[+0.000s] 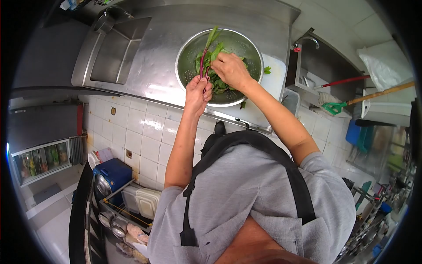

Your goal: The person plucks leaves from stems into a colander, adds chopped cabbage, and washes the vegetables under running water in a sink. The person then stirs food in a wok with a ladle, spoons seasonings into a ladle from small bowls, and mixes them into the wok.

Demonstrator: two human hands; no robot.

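Over the near left part of a perforated metal colander (252, 48), my left hand (198, 91) is closed around the lower end of a purple-red stem (202, 61) with green leaves at its top. My right hand (229, 69) is closed just right of that stem, fingers bent at green leaves (216, 52); its fingertips are partly hidden among them. More loose green leaves (222, 85) lie in the colander under both hands. A leaf piece (267, 70) rests on the white board (274, 83) at the colander's right.
The colander stands on a steel counter (158, 57). A steel sink (115, 53) is at the left, with a small pot (104, 23) at its back corner. Right of the counter are another basin with a tap (313, 40), a red-handled tool (343, 81) and a green-headed tool (334, 108).
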